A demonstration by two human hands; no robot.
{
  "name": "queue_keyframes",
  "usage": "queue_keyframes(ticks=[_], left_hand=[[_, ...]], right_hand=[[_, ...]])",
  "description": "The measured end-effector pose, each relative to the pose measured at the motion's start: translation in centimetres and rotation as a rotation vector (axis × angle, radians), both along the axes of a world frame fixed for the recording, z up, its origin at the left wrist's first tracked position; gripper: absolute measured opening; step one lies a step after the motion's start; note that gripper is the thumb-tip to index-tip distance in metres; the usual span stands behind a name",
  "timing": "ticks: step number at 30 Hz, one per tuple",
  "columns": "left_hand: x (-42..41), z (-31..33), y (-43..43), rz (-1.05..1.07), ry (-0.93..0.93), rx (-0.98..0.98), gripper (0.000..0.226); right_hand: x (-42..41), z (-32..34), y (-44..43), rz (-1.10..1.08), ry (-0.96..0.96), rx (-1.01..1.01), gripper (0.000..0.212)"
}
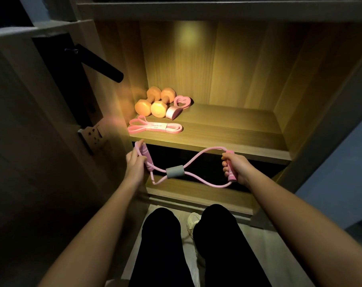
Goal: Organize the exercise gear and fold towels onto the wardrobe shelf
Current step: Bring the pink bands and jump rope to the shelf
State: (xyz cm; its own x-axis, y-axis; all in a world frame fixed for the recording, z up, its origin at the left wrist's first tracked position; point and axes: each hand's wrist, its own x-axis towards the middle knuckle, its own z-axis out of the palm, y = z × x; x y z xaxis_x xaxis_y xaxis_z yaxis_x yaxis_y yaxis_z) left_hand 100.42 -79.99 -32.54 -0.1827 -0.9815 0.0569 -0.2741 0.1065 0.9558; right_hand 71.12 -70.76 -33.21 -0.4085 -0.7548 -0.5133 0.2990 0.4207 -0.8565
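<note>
Head view: figure-eight pull band [174, 172] was held in air just before front edge of wardrobe shelf [227, 129]. Left hand [134, 165], at 9 o'clock, gripped one pink handle. Right hand [239, 169], at 3 o'clock, curled round other handle, half hiding it. On shelf at 11 o'clock lay two dumbbells [153, 104] and flat band [155, 127], label unreadable. Compartment beneath was too dark to make out.

Warm light fills the wooden wardrobe [217, 65]; pale floor [256, 237], perhaps tiled, below.
</note>
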Motion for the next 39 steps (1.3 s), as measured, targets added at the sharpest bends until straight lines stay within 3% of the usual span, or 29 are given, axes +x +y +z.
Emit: queue_keyframes(ticks=[9, 14, 21, 25, 31, 35, 37, 39], left_hand=[[0.6, -0.2, -0.9, 0.128, -0.123, -0.101, 0.047], [0.9, -0.7, -0.9, 0.298, -0.132, -0.047, 0.020], [2.8, -0.9, -1.3, 0.036, -0.102, 0.072, 0.034], [3.0, -0.4, -1.2, -0.150, -0.109, 0.066, 0.041], [3.7, -0.1, -1.2, -0.236, 0.030, 0.171, 0.042], [3.7, -0.8, -1.6, 0.050, -0.067, 0.150, 0.042], [3.3, -1.3, -1.7, 0.225, -0.093, 0.260, 0.028], [3.0, -1.5, -1.9, 0.318, 0.049, 0.462, 0.023]], right_hand=[[-2.2, 0.3, 0.5, -0.039, -0.024, 0.053, 0.012], [-3.0, -0.1, 0.5, -0.062, -0.002, 0.063, 0.012], [-3.9, -0.6, 0.5, -0.147, 0.113, 0.149, 0.021], [-4.4, -1.1, 0.5, -0.221, 0.063, 0.152, 0.016], [-5.1, -2.0, 0.4, -0.350, 0.076, 0.183, 0.020], [-5.2, -2.1, 0.5, -0.343, 0.168, 0.199, 0.023], [-4.6, -1.7, 0.3, -0.288, 0.202, 0.182, 0.021], [-4.2, -1.3, 0.2, -0.226, 0.252, 0.169, 0.016]])
